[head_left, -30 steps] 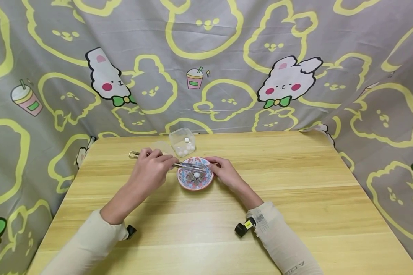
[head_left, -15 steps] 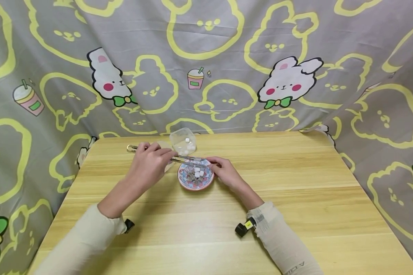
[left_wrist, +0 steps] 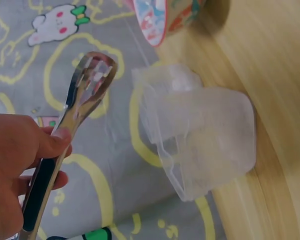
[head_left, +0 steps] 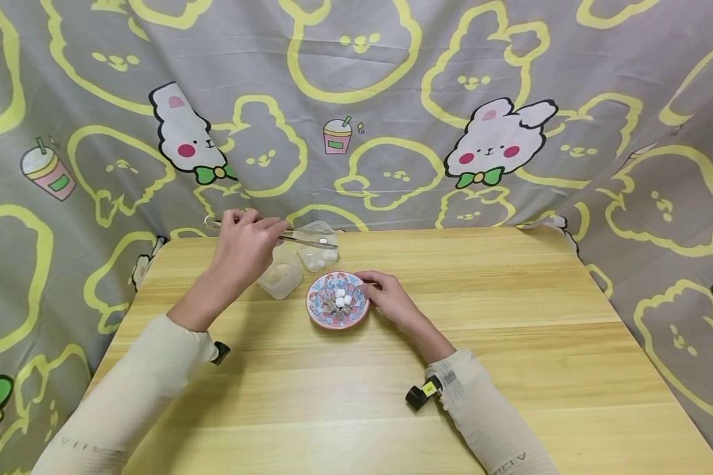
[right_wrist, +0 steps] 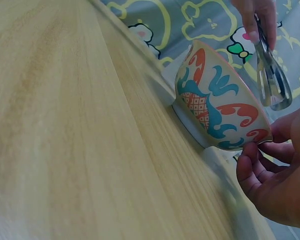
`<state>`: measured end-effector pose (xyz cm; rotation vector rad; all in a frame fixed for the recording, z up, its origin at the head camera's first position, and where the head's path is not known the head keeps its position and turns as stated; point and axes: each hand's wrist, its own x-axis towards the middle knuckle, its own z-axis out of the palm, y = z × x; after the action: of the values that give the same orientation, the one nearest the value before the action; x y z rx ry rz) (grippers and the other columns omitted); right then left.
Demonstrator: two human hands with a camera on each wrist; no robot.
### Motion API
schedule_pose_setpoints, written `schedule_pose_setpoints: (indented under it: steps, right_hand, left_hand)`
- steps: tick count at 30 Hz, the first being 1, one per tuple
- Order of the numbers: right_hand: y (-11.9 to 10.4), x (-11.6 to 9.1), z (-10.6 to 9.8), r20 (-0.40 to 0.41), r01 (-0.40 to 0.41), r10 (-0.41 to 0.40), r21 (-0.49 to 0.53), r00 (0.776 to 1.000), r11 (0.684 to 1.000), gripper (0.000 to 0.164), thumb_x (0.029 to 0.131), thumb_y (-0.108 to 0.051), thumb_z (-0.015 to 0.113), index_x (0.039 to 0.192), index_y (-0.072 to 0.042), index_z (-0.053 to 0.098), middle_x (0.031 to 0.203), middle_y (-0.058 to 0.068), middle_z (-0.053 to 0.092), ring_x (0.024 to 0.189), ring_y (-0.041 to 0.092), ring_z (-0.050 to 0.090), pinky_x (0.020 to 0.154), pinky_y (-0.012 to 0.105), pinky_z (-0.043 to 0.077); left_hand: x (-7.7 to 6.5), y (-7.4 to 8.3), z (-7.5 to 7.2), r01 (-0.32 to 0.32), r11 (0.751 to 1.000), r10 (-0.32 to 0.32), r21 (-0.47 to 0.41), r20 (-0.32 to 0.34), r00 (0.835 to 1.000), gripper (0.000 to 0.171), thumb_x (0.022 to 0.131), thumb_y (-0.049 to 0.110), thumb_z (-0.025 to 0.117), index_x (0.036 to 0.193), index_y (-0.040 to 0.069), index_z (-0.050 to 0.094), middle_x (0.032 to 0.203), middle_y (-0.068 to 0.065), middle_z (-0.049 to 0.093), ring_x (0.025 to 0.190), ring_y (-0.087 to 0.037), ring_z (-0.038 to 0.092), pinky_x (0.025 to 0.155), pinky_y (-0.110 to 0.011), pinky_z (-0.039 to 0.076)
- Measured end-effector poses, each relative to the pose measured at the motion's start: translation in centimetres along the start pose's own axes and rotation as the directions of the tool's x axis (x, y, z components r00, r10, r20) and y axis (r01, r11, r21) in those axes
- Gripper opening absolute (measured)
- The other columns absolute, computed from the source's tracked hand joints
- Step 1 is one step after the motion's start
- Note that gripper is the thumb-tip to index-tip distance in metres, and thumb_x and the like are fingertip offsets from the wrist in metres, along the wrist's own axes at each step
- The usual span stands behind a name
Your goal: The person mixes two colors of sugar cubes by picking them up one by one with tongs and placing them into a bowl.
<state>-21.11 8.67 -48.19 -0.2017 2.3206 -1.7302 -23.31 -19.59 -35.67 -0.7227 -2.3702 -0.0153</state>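
My left hand (head_left: 246,244) grips a pair of metal tongs (left_wrist: 72,117) with dark handle sides, raised above the plastic containers. The tips of the tongs stand over the far container (head_left: 316,262), where several white cubes lie; nothing is plainly held between them. My right hand (head_left: 392,300) pinches the right rim of a patterned bowl (right_wrist: 215,100) that rests on the table. Inside the bowl, several white cubes (head_left: 342,301) sit on top of greyish-brown pieces (head_left: 331,307), whose kind I cannot tell.
A second translucent container (head_left: 281,280) stands left of the bowl, beside the far one. The wooden table (head_left: 344,396) reaches back to a grey curtain (head_left: 392,79) with yellow outlines, which also hangs along both sides.
The tongs were over the bowl. White cubes came into view there as my left hand lifted the tongs away, up and left toward the far container. My right hand has stayed at the rim.
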Motion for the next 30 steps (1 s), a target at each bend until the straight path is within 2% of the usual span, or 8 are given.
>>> schedule_pose_setpoints:
  steps: [8,11,13,16,19,24,27,30]
  right_hand:
    - [0.0,0.0,0.0,-0.006,-0.004,0.004,0.002,1.000,1.000,0.036,0.106,-0.016,0.055,0.141,-0.010,0.064,0.137,0.011,0.067,0.116,0.021,0.063,0.091,0.024,0.051]
    - [0.0,0.0,0.0,-0.012,-0.004,0.004,-0.005,1.000,1.000,0.036,0.106,-0.015,0.055,0.140,-0.010,0.064,0.137,0.011,0.067,0.116,0.020,0.063,0.094,0.026,0.051]
    - [-0.1,0.0,0.0,-0.015,-0.003,0.003,-0.010,1.000,1.000,0.036,0.106,-0.015,0.055,0.140,-0.010,0.064,0.137,0.011,0.067,0.116,0.020,0.062,0.096,0.028,0.051]
    - [-0.2,0.0,-0.1,-0.013,-0.002,0.002,-0.011,1.000,1.000,0.036,0.105,-0.014,0.055,0.140,-0.009,0.065,0.137,0.011,0.067,0.116,0.020,0.062,0.096,0.029,0.051]
    - [-0.2,0.0,-0.1,-0.008,-0.002,0.002,-0.009,1.000,1.000,0.036,0.106,-0.015,0.055,0.140,-0.010,0.064,0.138,0.011,0.067,0.118,0.021,0.062,0.098,0.030,0.051]
    - [-0.2,0.0,0.0,-0.004,-0.006,0.006,0.006,1.000,1.000,0.036,0.106,-0.015,0.055,0.140,-0.010,0.064,0.138,0.011,0.067,0.120,0.021,0.062,0.100,0.032,0.051]
    - [-0.2,0.0,0.0,-0.002,-0.010,0.010,0.017,1.000,1.000,0.037,0.106,-0.016,0.055,0.141,-0.010,0.064,0.139,0.011,0.066,0.120,0.021,0.062,0.097,0.028,0.051]
    - [-0.1,0.0,-0.1,0.003,-0.015,0.015,0.029,1.000,0.999,0.037,0.106,-0.016,0.055,0.142,-0.009,0.063,0.139,0.012,0.066,0.119,0.021,0.062,0.093,0.023,0.051]
  left_hand:
    - [1.0,-1.1,1.0,-0.029,0.995,0.028,0.091,0.022,0.999,0.021,0.094,0.002,0.070,0.108,0.013,0.080,0.098,-0.002,0.081,0.084,-0.029,0.062,0.086,-0.049,0.041]
    - [1.4,-1.3,1.3,-0.042,0.990,0.036,0.131,0.045,0.998,0.021,0.098,0.002,0.065,0.107,0.014,0.080,0.097,-0.002,0.081,0.085,-0.029,0.062,0.088,-0.048,0.041]
    - [1.7,-1.2,1.2,-0.036,0.988,0.023,0.150,0.092,0.996,0.024,0.100,0.001,0.061,0.106,0.014,0.081,0.096,-0.003,0.081,0.085,-0.029,0.062,0.089,-0.047,0.040]
    - [2.3,-1.1,1.2,-0.021,0.986,-0.012,0.168,0.190,0.982,0.031,0.101,-0.002,0.056,0.102,0.015,0.082,0.093,-0.003,0.080,0.083,-0.029,0.059,0.090,-0.047,0.038]
    - [2.9,-0.9,1.3,-0.004,0.986,-0.044,0.166,0.280,0.959,0.037,0.100,-0.006,0.052,0.088,0.015,0.080,0.083,-0.004,0.078,0.077,-0.028,0.054,0.090,-0.046,0.036]
    - [3.6,-0.6,1.8,-0.014,0.985,-0.044,0.172,0.330,0.943,0.047,0.096,-0.009,0.050,0.056,0.014,0.060,0.058,-0.005,0.061,0.066,-0.023,0.041,0.085,-0.044,0.034]
    - [3.7,-0.3,2.1,-0.028,0.983,-0.041,0.184,0.360,0.932,0.051,0.096,-0.008,0.051,0.050,0.014,0.050,0.052,-0.004,0.053,0.065,-0.022,0.035,0.084,-0.043,0.032]
    - [3.9,-0.1,2.4,-0.037,0.981,-0.038,0.188,0.380,0.924,0.050,0.095,-0.008,0.052,0.051,0.014,0.050,0.054,-0.004,0.054,0.065,-0.022,0.035,0.084,-0.044,0.032]
